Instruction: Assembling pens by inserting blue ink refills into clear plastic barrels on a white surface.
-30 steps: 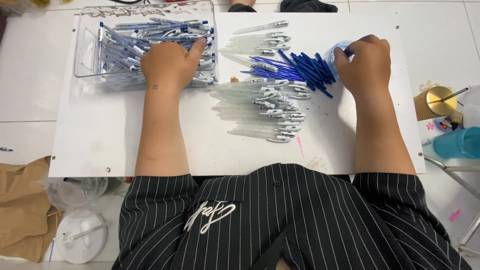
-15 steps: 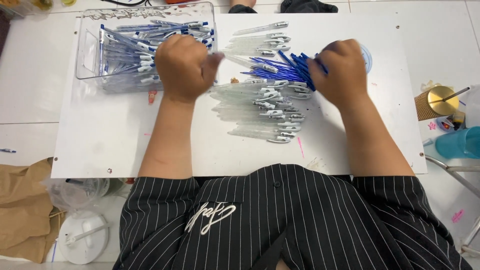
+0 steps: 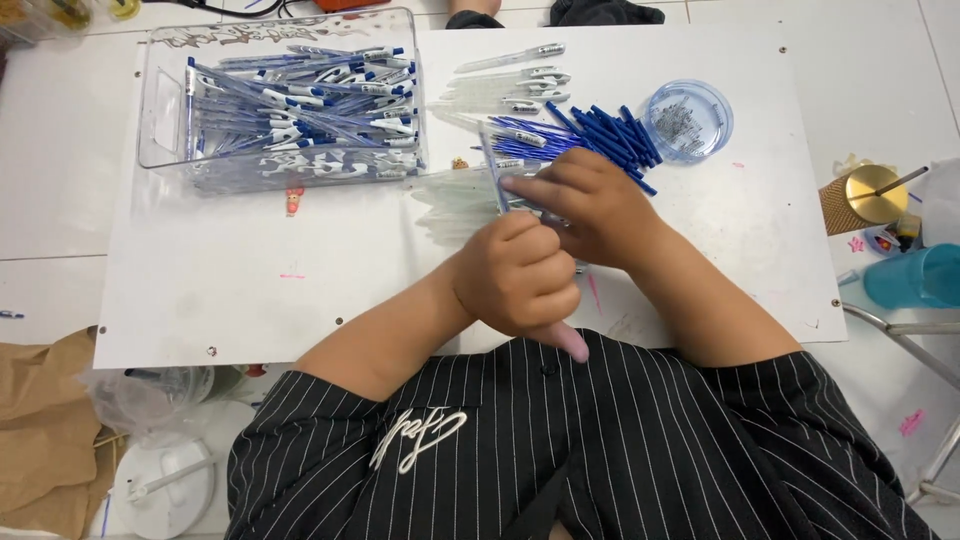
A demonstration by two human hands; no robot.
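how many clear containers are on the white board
2. A rectangular clear bin full of pens sits at the board's far left; a small round clear dish of tiny metal parts sits at the far right, beside the loose blue refills.

Two hands, left (image 3: pixel 520 275) and right (image 3: pixel 590 205); one clear bin (image 3: pixel 160 100) of many assembled pens; one loose heap of blue refills (image 3: pixel 610 130), too many to count; one round dish (image 3: pixel 688 120); one teal cup (image 3: pixel 915 277).
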